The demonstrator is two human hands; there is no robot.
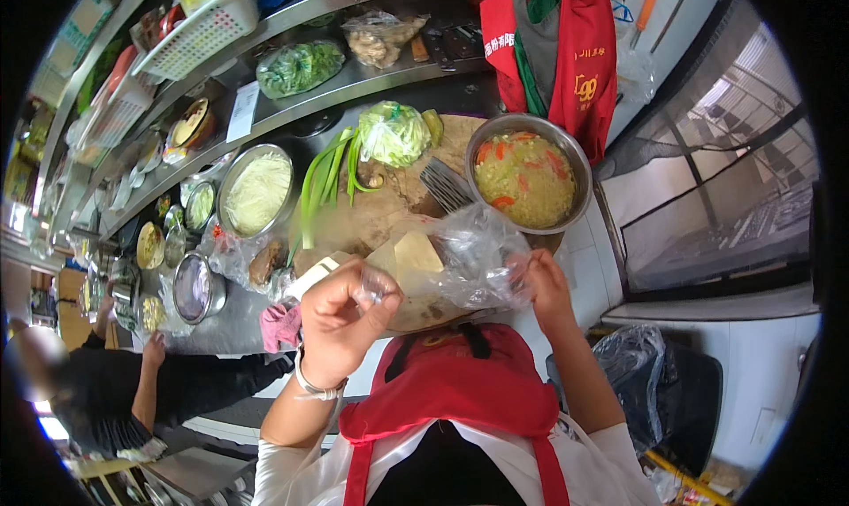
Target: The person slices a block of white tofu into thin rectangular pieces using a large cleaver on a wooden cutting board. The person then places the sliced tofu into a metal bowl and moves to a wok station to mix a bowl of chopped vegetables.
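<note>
A see-through plastic bag (478, 249) is stretched out over the near part of the round wooden cutting board (398, 207). Its right side is gripped by my right hand (548, 287), with the fingers closed. My left hand (340, 318) is closed too, pinching a bit of see-through plastic between thumb and forefinger; whether it joins the bag I cannot tell. Between my hands lies a pale yellowish flat-sided piece (417, 252), partly behind the plastic. Farther back on the board are long green stalks (323, 183), a bag of cut greens (393, 134) and a slotted metal tool (445, 185).
At the right stands a metal bowl of yellowish liquid with red pieces (523, 179). A bowl of white shreds (258, 192) and a pink cloth (281, 326) are at the left. Shelves (354, 86) run along the back. Another person (115, 391) stands far left. A black bin (681, 400) is lower right.
</note>
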